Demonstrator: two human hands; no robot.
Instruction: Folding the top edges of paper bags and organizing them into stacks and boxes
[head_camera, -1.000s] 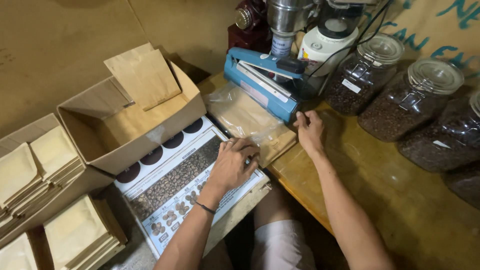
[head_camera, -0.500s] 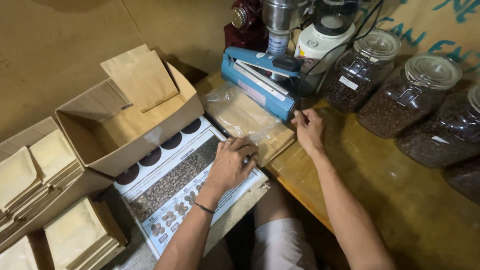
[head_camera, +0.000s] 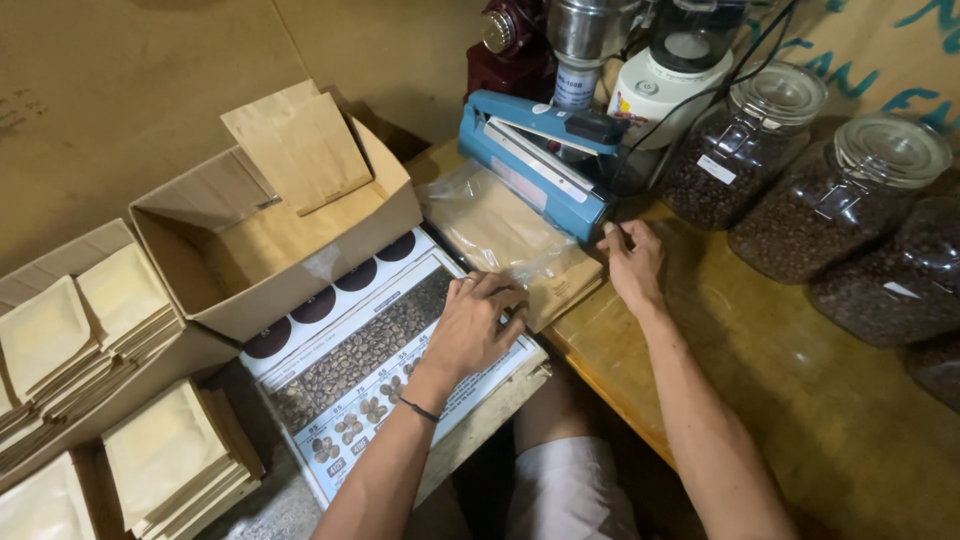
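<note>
A brown paper pouch inside a clear plastic bag (head_camera: 500, 235) lies on the wooden table, its far end under the jaw of a blue heat sealer (head_camera: 535, 160). My left hand (head_camera: 475, 325) presses on the pouch's near edge, fingers curled over it. My right hand (head_camera: 632, 265) rests at the pouch's right corner, next to the sealer's right end, fingers pinching the plastic edge.
An open cardboard box (head_camera: 270, 225) with a brown pouch standing in it sits to the left. A printed chart of coffee beans (head_camera: 380, 360) lies below it. Stacks of pouches (head_camera: 120, 300) fill boxes at far left. Glass jars of beans (head_camera: 850, 210) and grinders (head_camera: 590, 40) stand behind.
Both hands stay on the bagged pouch; the right hand has shifted slightly along the pouch's right corner. Nothing else has moved.
</note>
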